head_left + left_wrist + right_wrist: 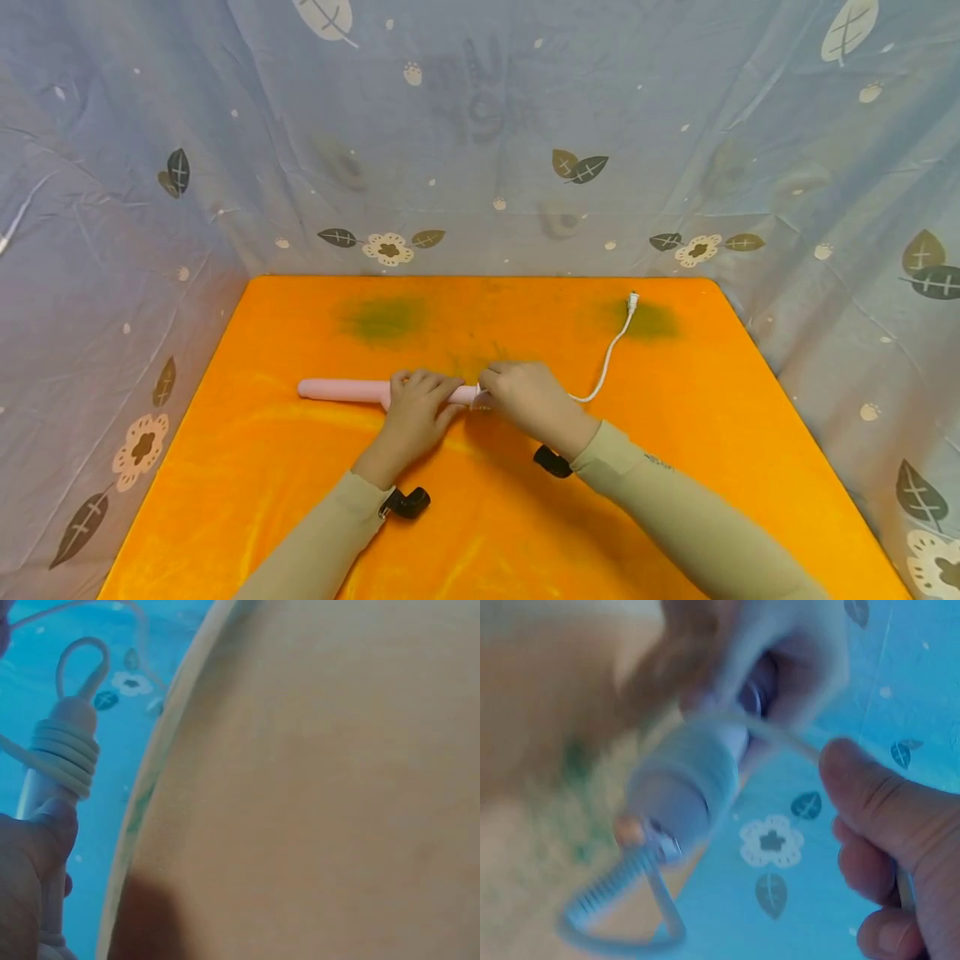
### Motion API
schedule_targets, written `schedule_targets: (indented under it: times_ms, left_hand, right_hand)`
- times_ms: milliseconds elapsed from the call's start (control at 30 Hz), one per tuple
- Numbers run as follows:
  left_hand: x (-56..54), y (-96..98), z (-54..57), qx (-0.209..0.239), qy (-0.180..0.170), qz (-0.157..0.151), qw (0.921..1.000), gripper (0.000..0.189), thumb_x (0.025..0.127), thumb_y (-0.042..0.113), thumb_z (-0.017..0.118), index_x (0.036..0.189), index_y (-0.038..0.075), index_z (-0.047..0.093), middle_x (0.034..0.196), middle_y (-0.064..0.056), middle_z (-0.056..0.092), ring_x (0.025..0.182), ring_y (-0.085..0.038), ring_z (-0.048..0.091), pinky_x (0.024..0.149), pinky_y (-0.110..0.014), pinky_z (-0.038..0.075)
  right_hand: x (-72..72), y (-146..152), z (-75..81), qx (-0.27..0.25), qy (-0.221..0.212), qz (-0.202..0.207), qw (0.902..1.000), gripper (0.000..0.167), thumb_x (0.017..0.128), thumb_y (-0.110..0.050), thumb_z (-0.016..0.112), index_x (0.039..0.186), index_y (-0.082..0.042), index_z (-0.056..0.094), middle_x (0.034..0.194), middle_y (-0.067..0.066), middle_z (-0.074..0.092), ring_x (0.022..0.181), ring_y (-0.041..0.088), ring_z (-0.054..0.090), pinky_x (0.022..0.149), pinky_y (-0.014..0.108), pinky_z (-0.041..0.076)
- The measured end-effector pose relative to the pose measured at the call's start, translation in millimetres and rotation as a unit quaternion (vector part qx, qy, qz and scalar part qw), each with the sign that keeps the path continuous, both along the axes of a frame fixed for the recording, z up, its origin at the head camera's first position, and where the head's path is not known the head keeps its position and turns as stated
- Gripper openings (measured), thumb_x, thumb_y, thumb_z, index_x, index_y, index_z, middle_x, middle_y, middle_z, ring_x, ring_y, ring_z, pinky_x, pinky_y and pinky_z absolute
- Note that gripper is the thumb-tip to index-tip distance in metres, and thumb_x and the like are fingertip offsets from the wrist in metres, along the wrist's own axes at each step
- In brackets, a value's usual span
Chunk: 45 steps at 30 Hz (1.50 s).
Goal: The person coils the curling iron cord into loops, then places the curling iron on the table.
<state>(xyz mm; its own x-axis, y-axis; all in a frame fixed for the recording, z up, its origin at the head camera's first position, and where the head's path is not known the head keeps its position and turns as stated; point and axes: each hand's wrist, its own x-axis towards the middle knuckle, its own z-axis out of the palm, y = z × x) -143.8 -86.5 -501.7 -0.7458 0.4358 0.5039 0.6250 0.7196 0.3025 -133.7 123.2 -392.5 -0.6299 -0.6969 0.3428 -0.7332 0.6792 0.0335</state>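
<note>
A pink curling iron (341, 390) lies crosswise on the orange table, its long barrel pointing left. My left hand (416, 412) grips its handle, the thumb along the handle in the left wrist view. Several turns of white cord (66, 754) are wound round the handle's end, where a loop of cord sticks out. Close by on the right, my right hand (532, 400) is beside the handle's end. In the right wrist view its thumb and fingers (855, 772) pinch the cord (780, 735), which stretches to the handle. The cord's plug (633, 302) lies at the back right.
An orange cloth covers the table (300, 500), with greenish smudges near its back edge. Blue-grey curtains (480, 125) with leaf and flower prints hang behind and on both sides. Black wrist devices (408, 503) sit at both sleeves.
</note>
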Motion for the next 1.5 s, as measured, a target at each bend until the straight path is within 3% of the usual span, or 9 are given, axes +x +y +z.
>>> schedule_targets:
  times_ms: [133,333,600,867,1067,1333,1500]
  left_hand:
    - [2.5,-1.7,-2.1,-0.018,0.008,-0.008,0.9998,0.036,0.091,0.032,0.069,0.123,0.017,0.067,0.108,0.0,0.065,0.104,-0.025,0.052,0.091,-0.053,0.026]
    - [5.5,-2.6,-1.1,-0.007,0.015,-0.025,0.9996,0.036,0.089,0.029,0.072,0.122,0.016,0.067,0.106,-0.001,0.063,0.102,-0.026,0.053,0.09,-0.052,0.026]
    - [10.5,-5.0,-3.0,-0.001,0.027,-0.034,0.999,0.035,0.089,0.031,0.071,0.12,0.015,0.069,0.107,-0.001,0.064,0.101,-0.025,0.055,0.089,-0.052,0.028]
    - [14.1,-9.4,-0.1,0.033,0.05,-0.049,0.997,0.036,0.086,0.027,0.074,0.119,0.014,0.069,0.107,-0.001,0.064,0.101,-0.025,0.055,0.089,-0.052,0.027]
    - [15.9,-9.7,5.4,0.062,0.066,-0.058,0.9942,0.038,0.083,0.025,0.076,0.119,0.013,0.069,0.107,-0.001,0.065,0.1,-0.026,0.055,0.088,-0.053,0.026]
    - [12.7,-10.9,15.0,0.097,0.074,-0.049,0.9914,0.039,0.083,0.025,0.075,0.12,0.013,0.067,0.109,-0.003,0.065,0.101,-0.027,0.055,0.085,-0.053,0.025]
    - [11.8,-9.8,15.6,0.105,0.083,-0.048,0.9898,0.043,0.078,0.021,0.08,0.118,0.012,0.068,0.107,-0.004,0.066,0.1,-0.028,0.055,0.084,-0.053,0.026]
  right_hand:
    - [-7.8,6.3,8.0,-0.011,0.019,0.008,0.9997,0.025,0.08,-0.034,0.078,0.075,-0.015,0.064,0.068,-0.006,0.051,0.055,0.007,0.051,0.048,0.023,0.046]
    - [-20.3,16.1,14.9,-0.041,0.037,0.014,0.9984,0.019,0.082,-0.031,0.077,0.082,-0.015,0.067,0.072,-0.006,0.055,0.058,0.006,0.054,0.051,0.023,0.047]
    - [-40.9,29.1,8.8,-0.077,0.037,-0.004,0.9964,0.017,0.085,-0.029,0.074,0.086,-0.013,0.069,0.075,-0.003,0.058,0.059,0.009,0.055,0.054,0.027,0.048]
    - [-53.3,35.4,-7.5,-0.104,-0.02,-0.029,0.994,0.016,0.084,-0.029,0.075,0.086,-0.013,0.07,0.075,-0.005,0.059,0.061,0.01,0.054,0.057,0.028,0.047]
    - [-58.4,32.8,-29.4,-0.062,-0.064,-0.056,0.9944,0.016,0.089,-0.032,0.069,0.082,-0.017,0.07,0.072,-0.006,0.059,0.063,0.01,0.054,0.057,0.029,0.048]
    - [-47.4,21.2,-52.4,-0.039,-0.146,-0.064,0.9864,0.014,0.092,-0.025,0.067,0.08,-0.018,0.068,0.072,-0.009,0.059,0.06,0.009,0.053,0.058,0.029,0.047]
    - [-39.1,19.4,-61.6,-0.041,-0.172,-0.058,0.9825,0.002,0.086,-0.016,0.069,0.087,-0.017,0.068,0.082,-0.007,0.064,0.07,0.012,0.058,0.066,0.032,0.05]
